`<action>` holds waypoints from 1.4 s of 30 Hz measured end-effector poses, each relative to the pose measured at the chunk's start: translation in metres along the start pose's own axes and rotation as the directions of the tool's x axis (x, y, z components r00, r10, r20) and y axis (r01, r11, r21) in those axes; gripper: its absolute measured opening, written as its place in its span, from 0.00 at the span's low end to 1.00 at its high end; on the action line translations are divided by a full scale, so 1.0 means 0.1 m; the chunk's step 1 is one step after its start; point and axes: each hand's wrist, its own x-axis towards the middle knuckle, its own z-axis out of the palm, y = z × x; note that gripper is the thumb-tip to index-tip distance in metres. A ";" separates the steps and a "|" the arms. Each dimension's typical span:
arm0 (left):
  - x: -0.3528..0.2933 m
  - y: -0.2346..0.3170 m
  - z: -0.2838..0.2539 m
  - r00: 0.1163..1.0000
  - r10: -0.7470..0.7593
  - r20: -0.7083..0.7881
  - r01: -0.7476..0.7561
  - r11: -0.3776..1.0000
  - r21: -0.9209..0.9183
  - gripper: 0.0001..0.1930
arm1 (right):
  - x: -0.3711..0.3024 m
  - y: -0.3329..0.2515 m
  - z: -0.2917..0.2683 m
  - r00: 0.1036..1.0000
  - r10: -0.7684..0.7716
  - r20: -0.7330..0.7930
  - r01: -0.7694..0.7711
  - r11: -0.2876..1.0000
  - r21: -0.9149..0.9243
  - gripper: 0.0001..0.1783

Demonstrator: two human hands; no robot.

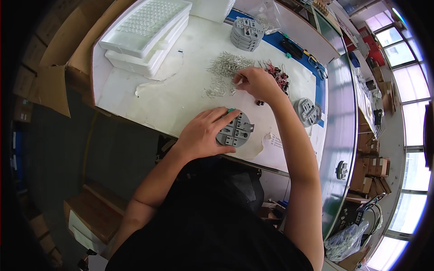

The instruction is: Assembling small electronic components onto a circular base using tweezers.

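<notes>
Near the front edge of the white table, my left hand grips a round grey slotted plastic fixture by its left side, thumb and fingers spread around it. A small green piece shows at its top edge, by my fingertips. My right hand is farther off, fingers pinched together at the edge of a pile of small silvery pins. What lies between those fingertips is too small to make out. Beside that hand is a heap of small red and black parts.
White trays are stacked at the back left. A stack of grey round fixtures stands at the back, and other grey fixtures lie at the right. Pliers rest on the blue strip; an open cardboard box stands left.
</notes>
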 end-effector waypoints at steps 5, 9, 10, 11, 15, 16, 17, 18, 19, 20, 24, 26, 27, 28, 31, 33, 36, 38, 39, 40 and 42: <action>0.00 0.00 0.00 1.000 0.009 -0.011 -0.009 1.000 0.017 0.50 | 0.02 0.11 0.08 1.000 -0.020 -0.002 0.019 0.997 -0.079 0.12; 0.02 0.03 0.00 1.000 -0.010 -0.005 0.010 1.000 0.005 0.53 | -0.23 0.16 0.05 0.994 0.055 -0.091 -0.049 0.996 0.069 0.13; 0.02 0.04 0.00 0.999 -0.040 -0.005 0.040 0.999 -0.010 0.54 | -0.34 0.09 0.01 0.995 0.055 -0.084 -0.050 0.996 0.069 0.13; 0.02 0.05 0.00 0.998 -0.070 -0.004 0.069 0.997 -0.024 0.56 | -0.48 -0.01 -0.08 0.986 0.168 0.012 -0.166 0.955 0.244 0.13; 0.03 0.08 0.01 0.996 -0.095 -0.002 0.094 0.995 -0.037 0.58 | -0.82 -0.18 -0.12 0.899 0.334 0.285 -0.438 0.725 0.532 0.14; 0.04 0.08 0.01 0.996 -0.093 0.005 0.093 0.995 -0.042 0.58 | -0.86 -0.17 -0.07 0.891 0.324 0.319 -0.452 0.710 0.540 0.15; 0.05 0.07 0.00 0.995 -0.097 0.014 0.097 0.994 -0.042 0.58 | -0.89 -0.17 -0.03 0.882 0.313 0.352 -0.465 0.696 0.547 0.16; 0.05 0.06 0.00 0.995 -0.101 0.023 0.102 0.994 -0.042 0.58 | -0.89 -0.17 0.00 0.879 0.318 0.355 -0.471 0.691 0.548 0.16; 0.06 0.05 0.00 0.994 -0.106 0.031 0.107 0.993 -0.041 0.58 | -0.87 -0.17 0.04 0.879 0.336 0.338 -0.472 0.708 0.526 0.16; 0.06 0.04 0.00 0.994 -0.107 0.035 0.108 0.993 -0.042 0.58 | -0.83 -0.18 0.07 0.880 0.351 0.319 -0.471 0.724 0.503 0.16; 0.06 0.03 0.02 0.996 -0.092 0.019 0.093 0.995 -0.037 0.58 | -0.78 -0.20 0.13 0.877 0.370 0.307 -0.478 0.745 0.466 0.18; 0.05 0.03 0.01 0.996 -0.083 0.018 0.084 0.996 -0.037 0.58 | -0.76 -0.21 0.14 0.874 0.370 0.314 -0.481 0.749 0.457 0.18; 0.05 0.03 0.01 0.997 -0.078 0.017 0.079 0.996 -0.037 0.58 | -0.75 -0.23 0.12 0.878 0.365 0.309 -0.473 0.761 0.444 0.19; 0.04 0.03 0.01 0.997 -0.081 0.018 0.082 0.996 -0.038 0.58 | -0.74 -0.25 0.09 0.882 0.361 0.303 -0.465 0.773 0.431 0.19; 0.04 0.02 0.00 0.992 -0.120 0.041 0.123 0.990 -0.074 0.60 | -0.78 -0.23 0.06 0.890 0.362 0.277 -0.454 0.766 0.456 0.19; 0.03 0.03 -0.01 0.993 -0.110 0.036 0.112 0.992 -0.061 0.59 | -0.82 -0.20 0.04 0.898 0.373 0.233 -0.439 0.723 0.533 0.19; 0.03 0.03 -0.02 0.996 -0.087 0.027 0.088 0.996 -0.030 0.58 | -0.84 -0.16 0.14 0.927 0.325 0.186 -0.373 0.771 0.515 0.18; 0.03 0.03 -0.03 0.995 -0.092 0.035 0.093 0.995 -0.033 0.58 | -0.85 -0.14 0.18 0.940 0.300 0.161 -0.339 0.791 0.509 0.18; 0.04 0.03 -0.03 0.995 -0.094 0.039 0.096 0.995 -0.033 0.58 | -0.84 -0.15 0.19 0.936 0.308 0.169 -0.350 0.787 0.508 0.18; 0.04 0.02 -0.03 0.995 -0.093 0.044 0.095 0.995 -0.030 0.58 | -0.83 -0.15 0.21 0.932 0.316 0.177 -0.362 0.782 0.508 0.18; 0.05 0.03 -0.03 0.990 -0.125 0.064 0.128 0.990 -0.055 0.60 | -0.84 -0.15 0.22 0.928 0.325 0.184 -0.373 0.773 0.514 0.19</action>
